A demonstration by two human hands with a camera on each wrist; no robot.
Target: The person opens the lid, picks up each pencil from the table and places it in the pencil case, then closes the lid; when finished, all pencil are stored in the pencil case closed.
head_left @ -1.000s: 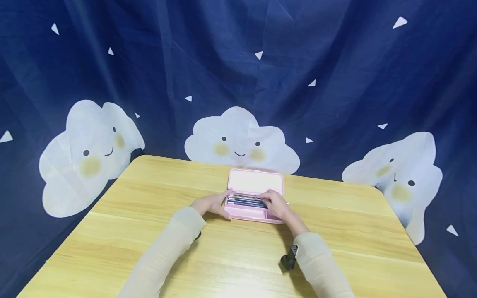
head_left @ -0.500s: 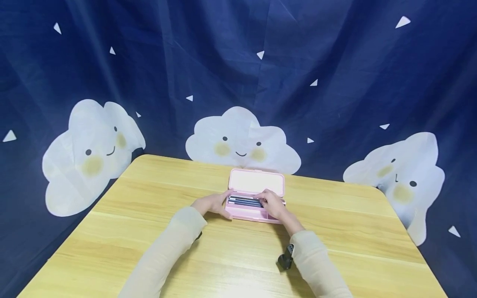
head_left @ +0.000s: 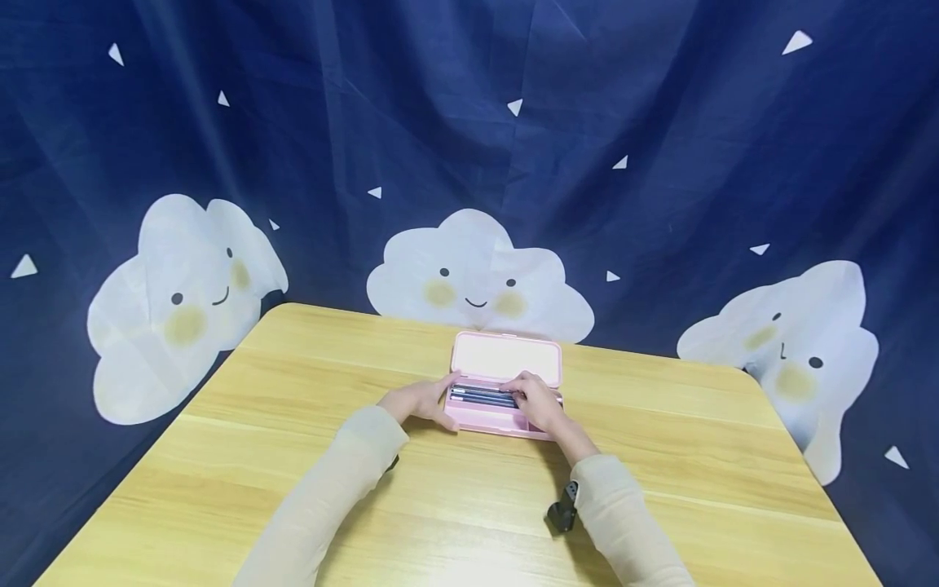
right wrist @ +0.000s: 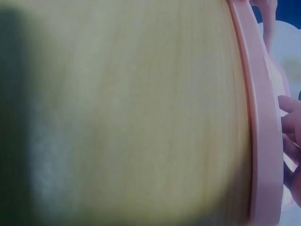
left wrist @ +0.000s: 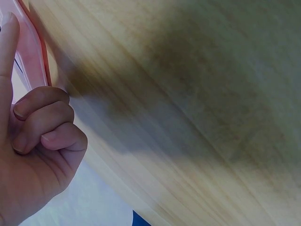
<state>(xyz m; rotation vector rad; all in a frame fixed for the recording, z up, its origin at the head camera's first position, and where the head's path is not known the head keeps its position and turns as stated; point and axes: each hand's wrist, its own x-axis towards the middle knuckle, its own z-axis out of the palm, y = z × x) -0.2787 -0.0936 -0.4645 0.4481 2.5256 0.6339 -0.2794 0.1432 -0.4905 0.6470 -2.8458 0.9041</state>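
A pink pencil case (head_left: 487,419) lies with its lid (head_left: 506,359) raised toward the back of the table. Several dark pencils (head_left: 481,397) lie side by side in its long rear compartment. My left hand (head_left: 418,400) holds the case's left end, thumb at the near corner and index finger at the far side. In the left wrist view its other fingers (left wrist: 47,120) are curled beside the case. My right hand (head_left: 537,402) reaches over the case's right part, its bent fingers pinching at a pencil among the others; the palm hides their right ends.
The wooden table (head_left: 308,367) extends around the case on all sides. Behind it hangs a dark blue curtain (head_left: 440,122) with white clouds. A small black wrist camera (head_left: 563,509) sits at the right sleeve.
My right hand has slid slightly left over the pencils, and a pale tip at the case's right end has moved inward with it. The left hand keeps its hold on the case.
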